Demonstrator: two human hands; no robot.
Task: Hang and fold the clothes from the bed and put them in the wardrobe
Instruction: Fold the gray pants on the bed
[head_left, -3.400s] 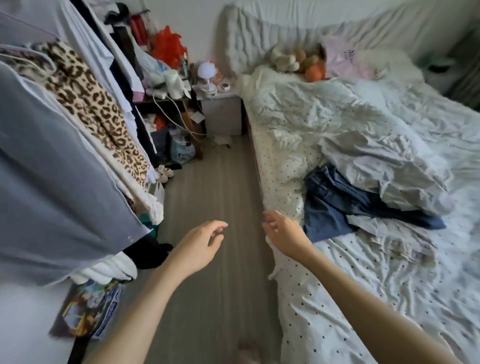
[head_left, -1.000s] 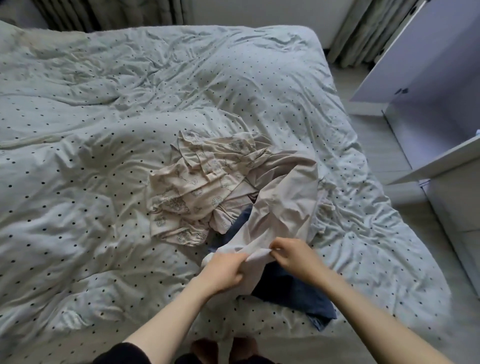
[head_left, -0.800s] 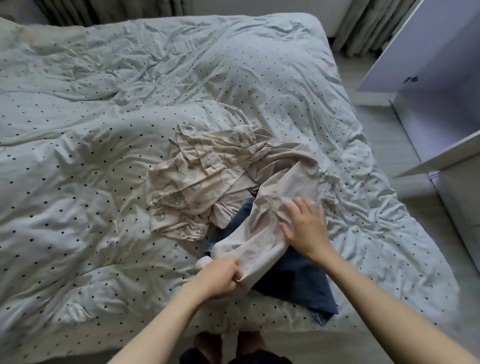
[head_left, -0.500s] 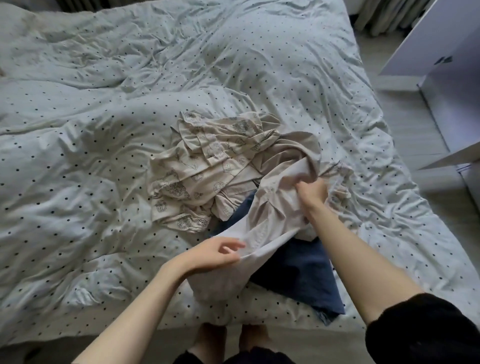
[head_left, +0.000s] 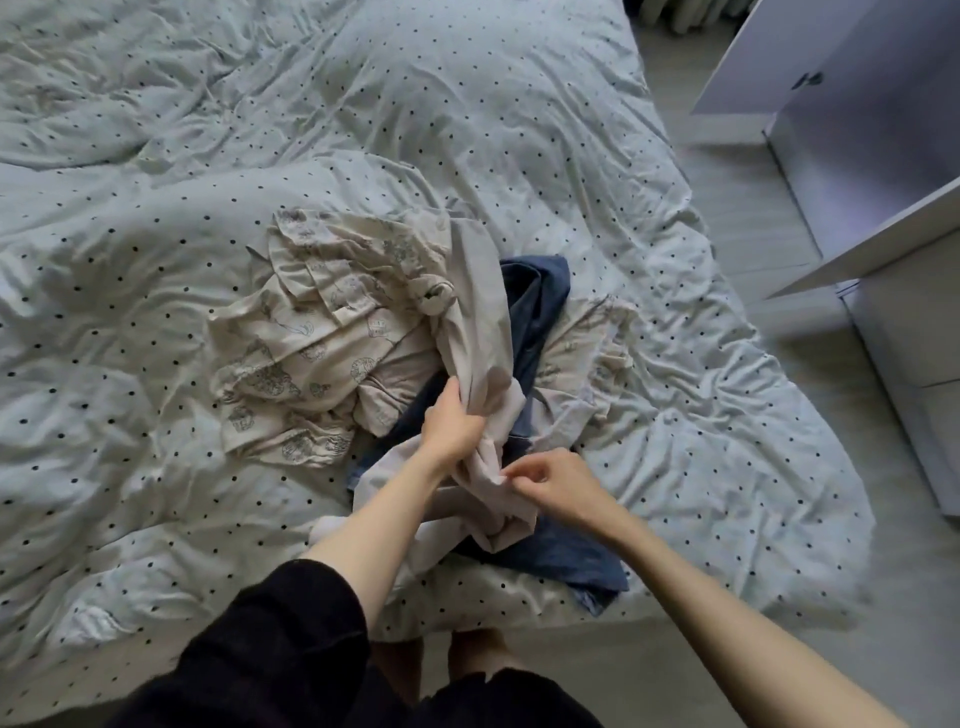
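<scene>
Item: beige garment (head_left: 480, 332), bunched, near edge of the bed (head_left: 156, 260). I have my left hand (head_left: 451, 423) gripping it at mid-length; my right hand (head_left: 558, 480) pinches its near fold. Under it: blue jeans (head_left: 540, 301). Left of it: printed garment (head_left: 311, 338). Far right: white wardrobe (head_left: 872, 130), door open.

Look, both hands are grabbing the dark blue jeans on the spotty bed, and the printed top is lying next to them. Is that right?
Not quite. The head view shows the left hand and the right hand holding the plain beige garment, not the dark blue jeans, which lie under it. The rest fits: it all lies on the spotty bed, with the printed top beside.
</scene>
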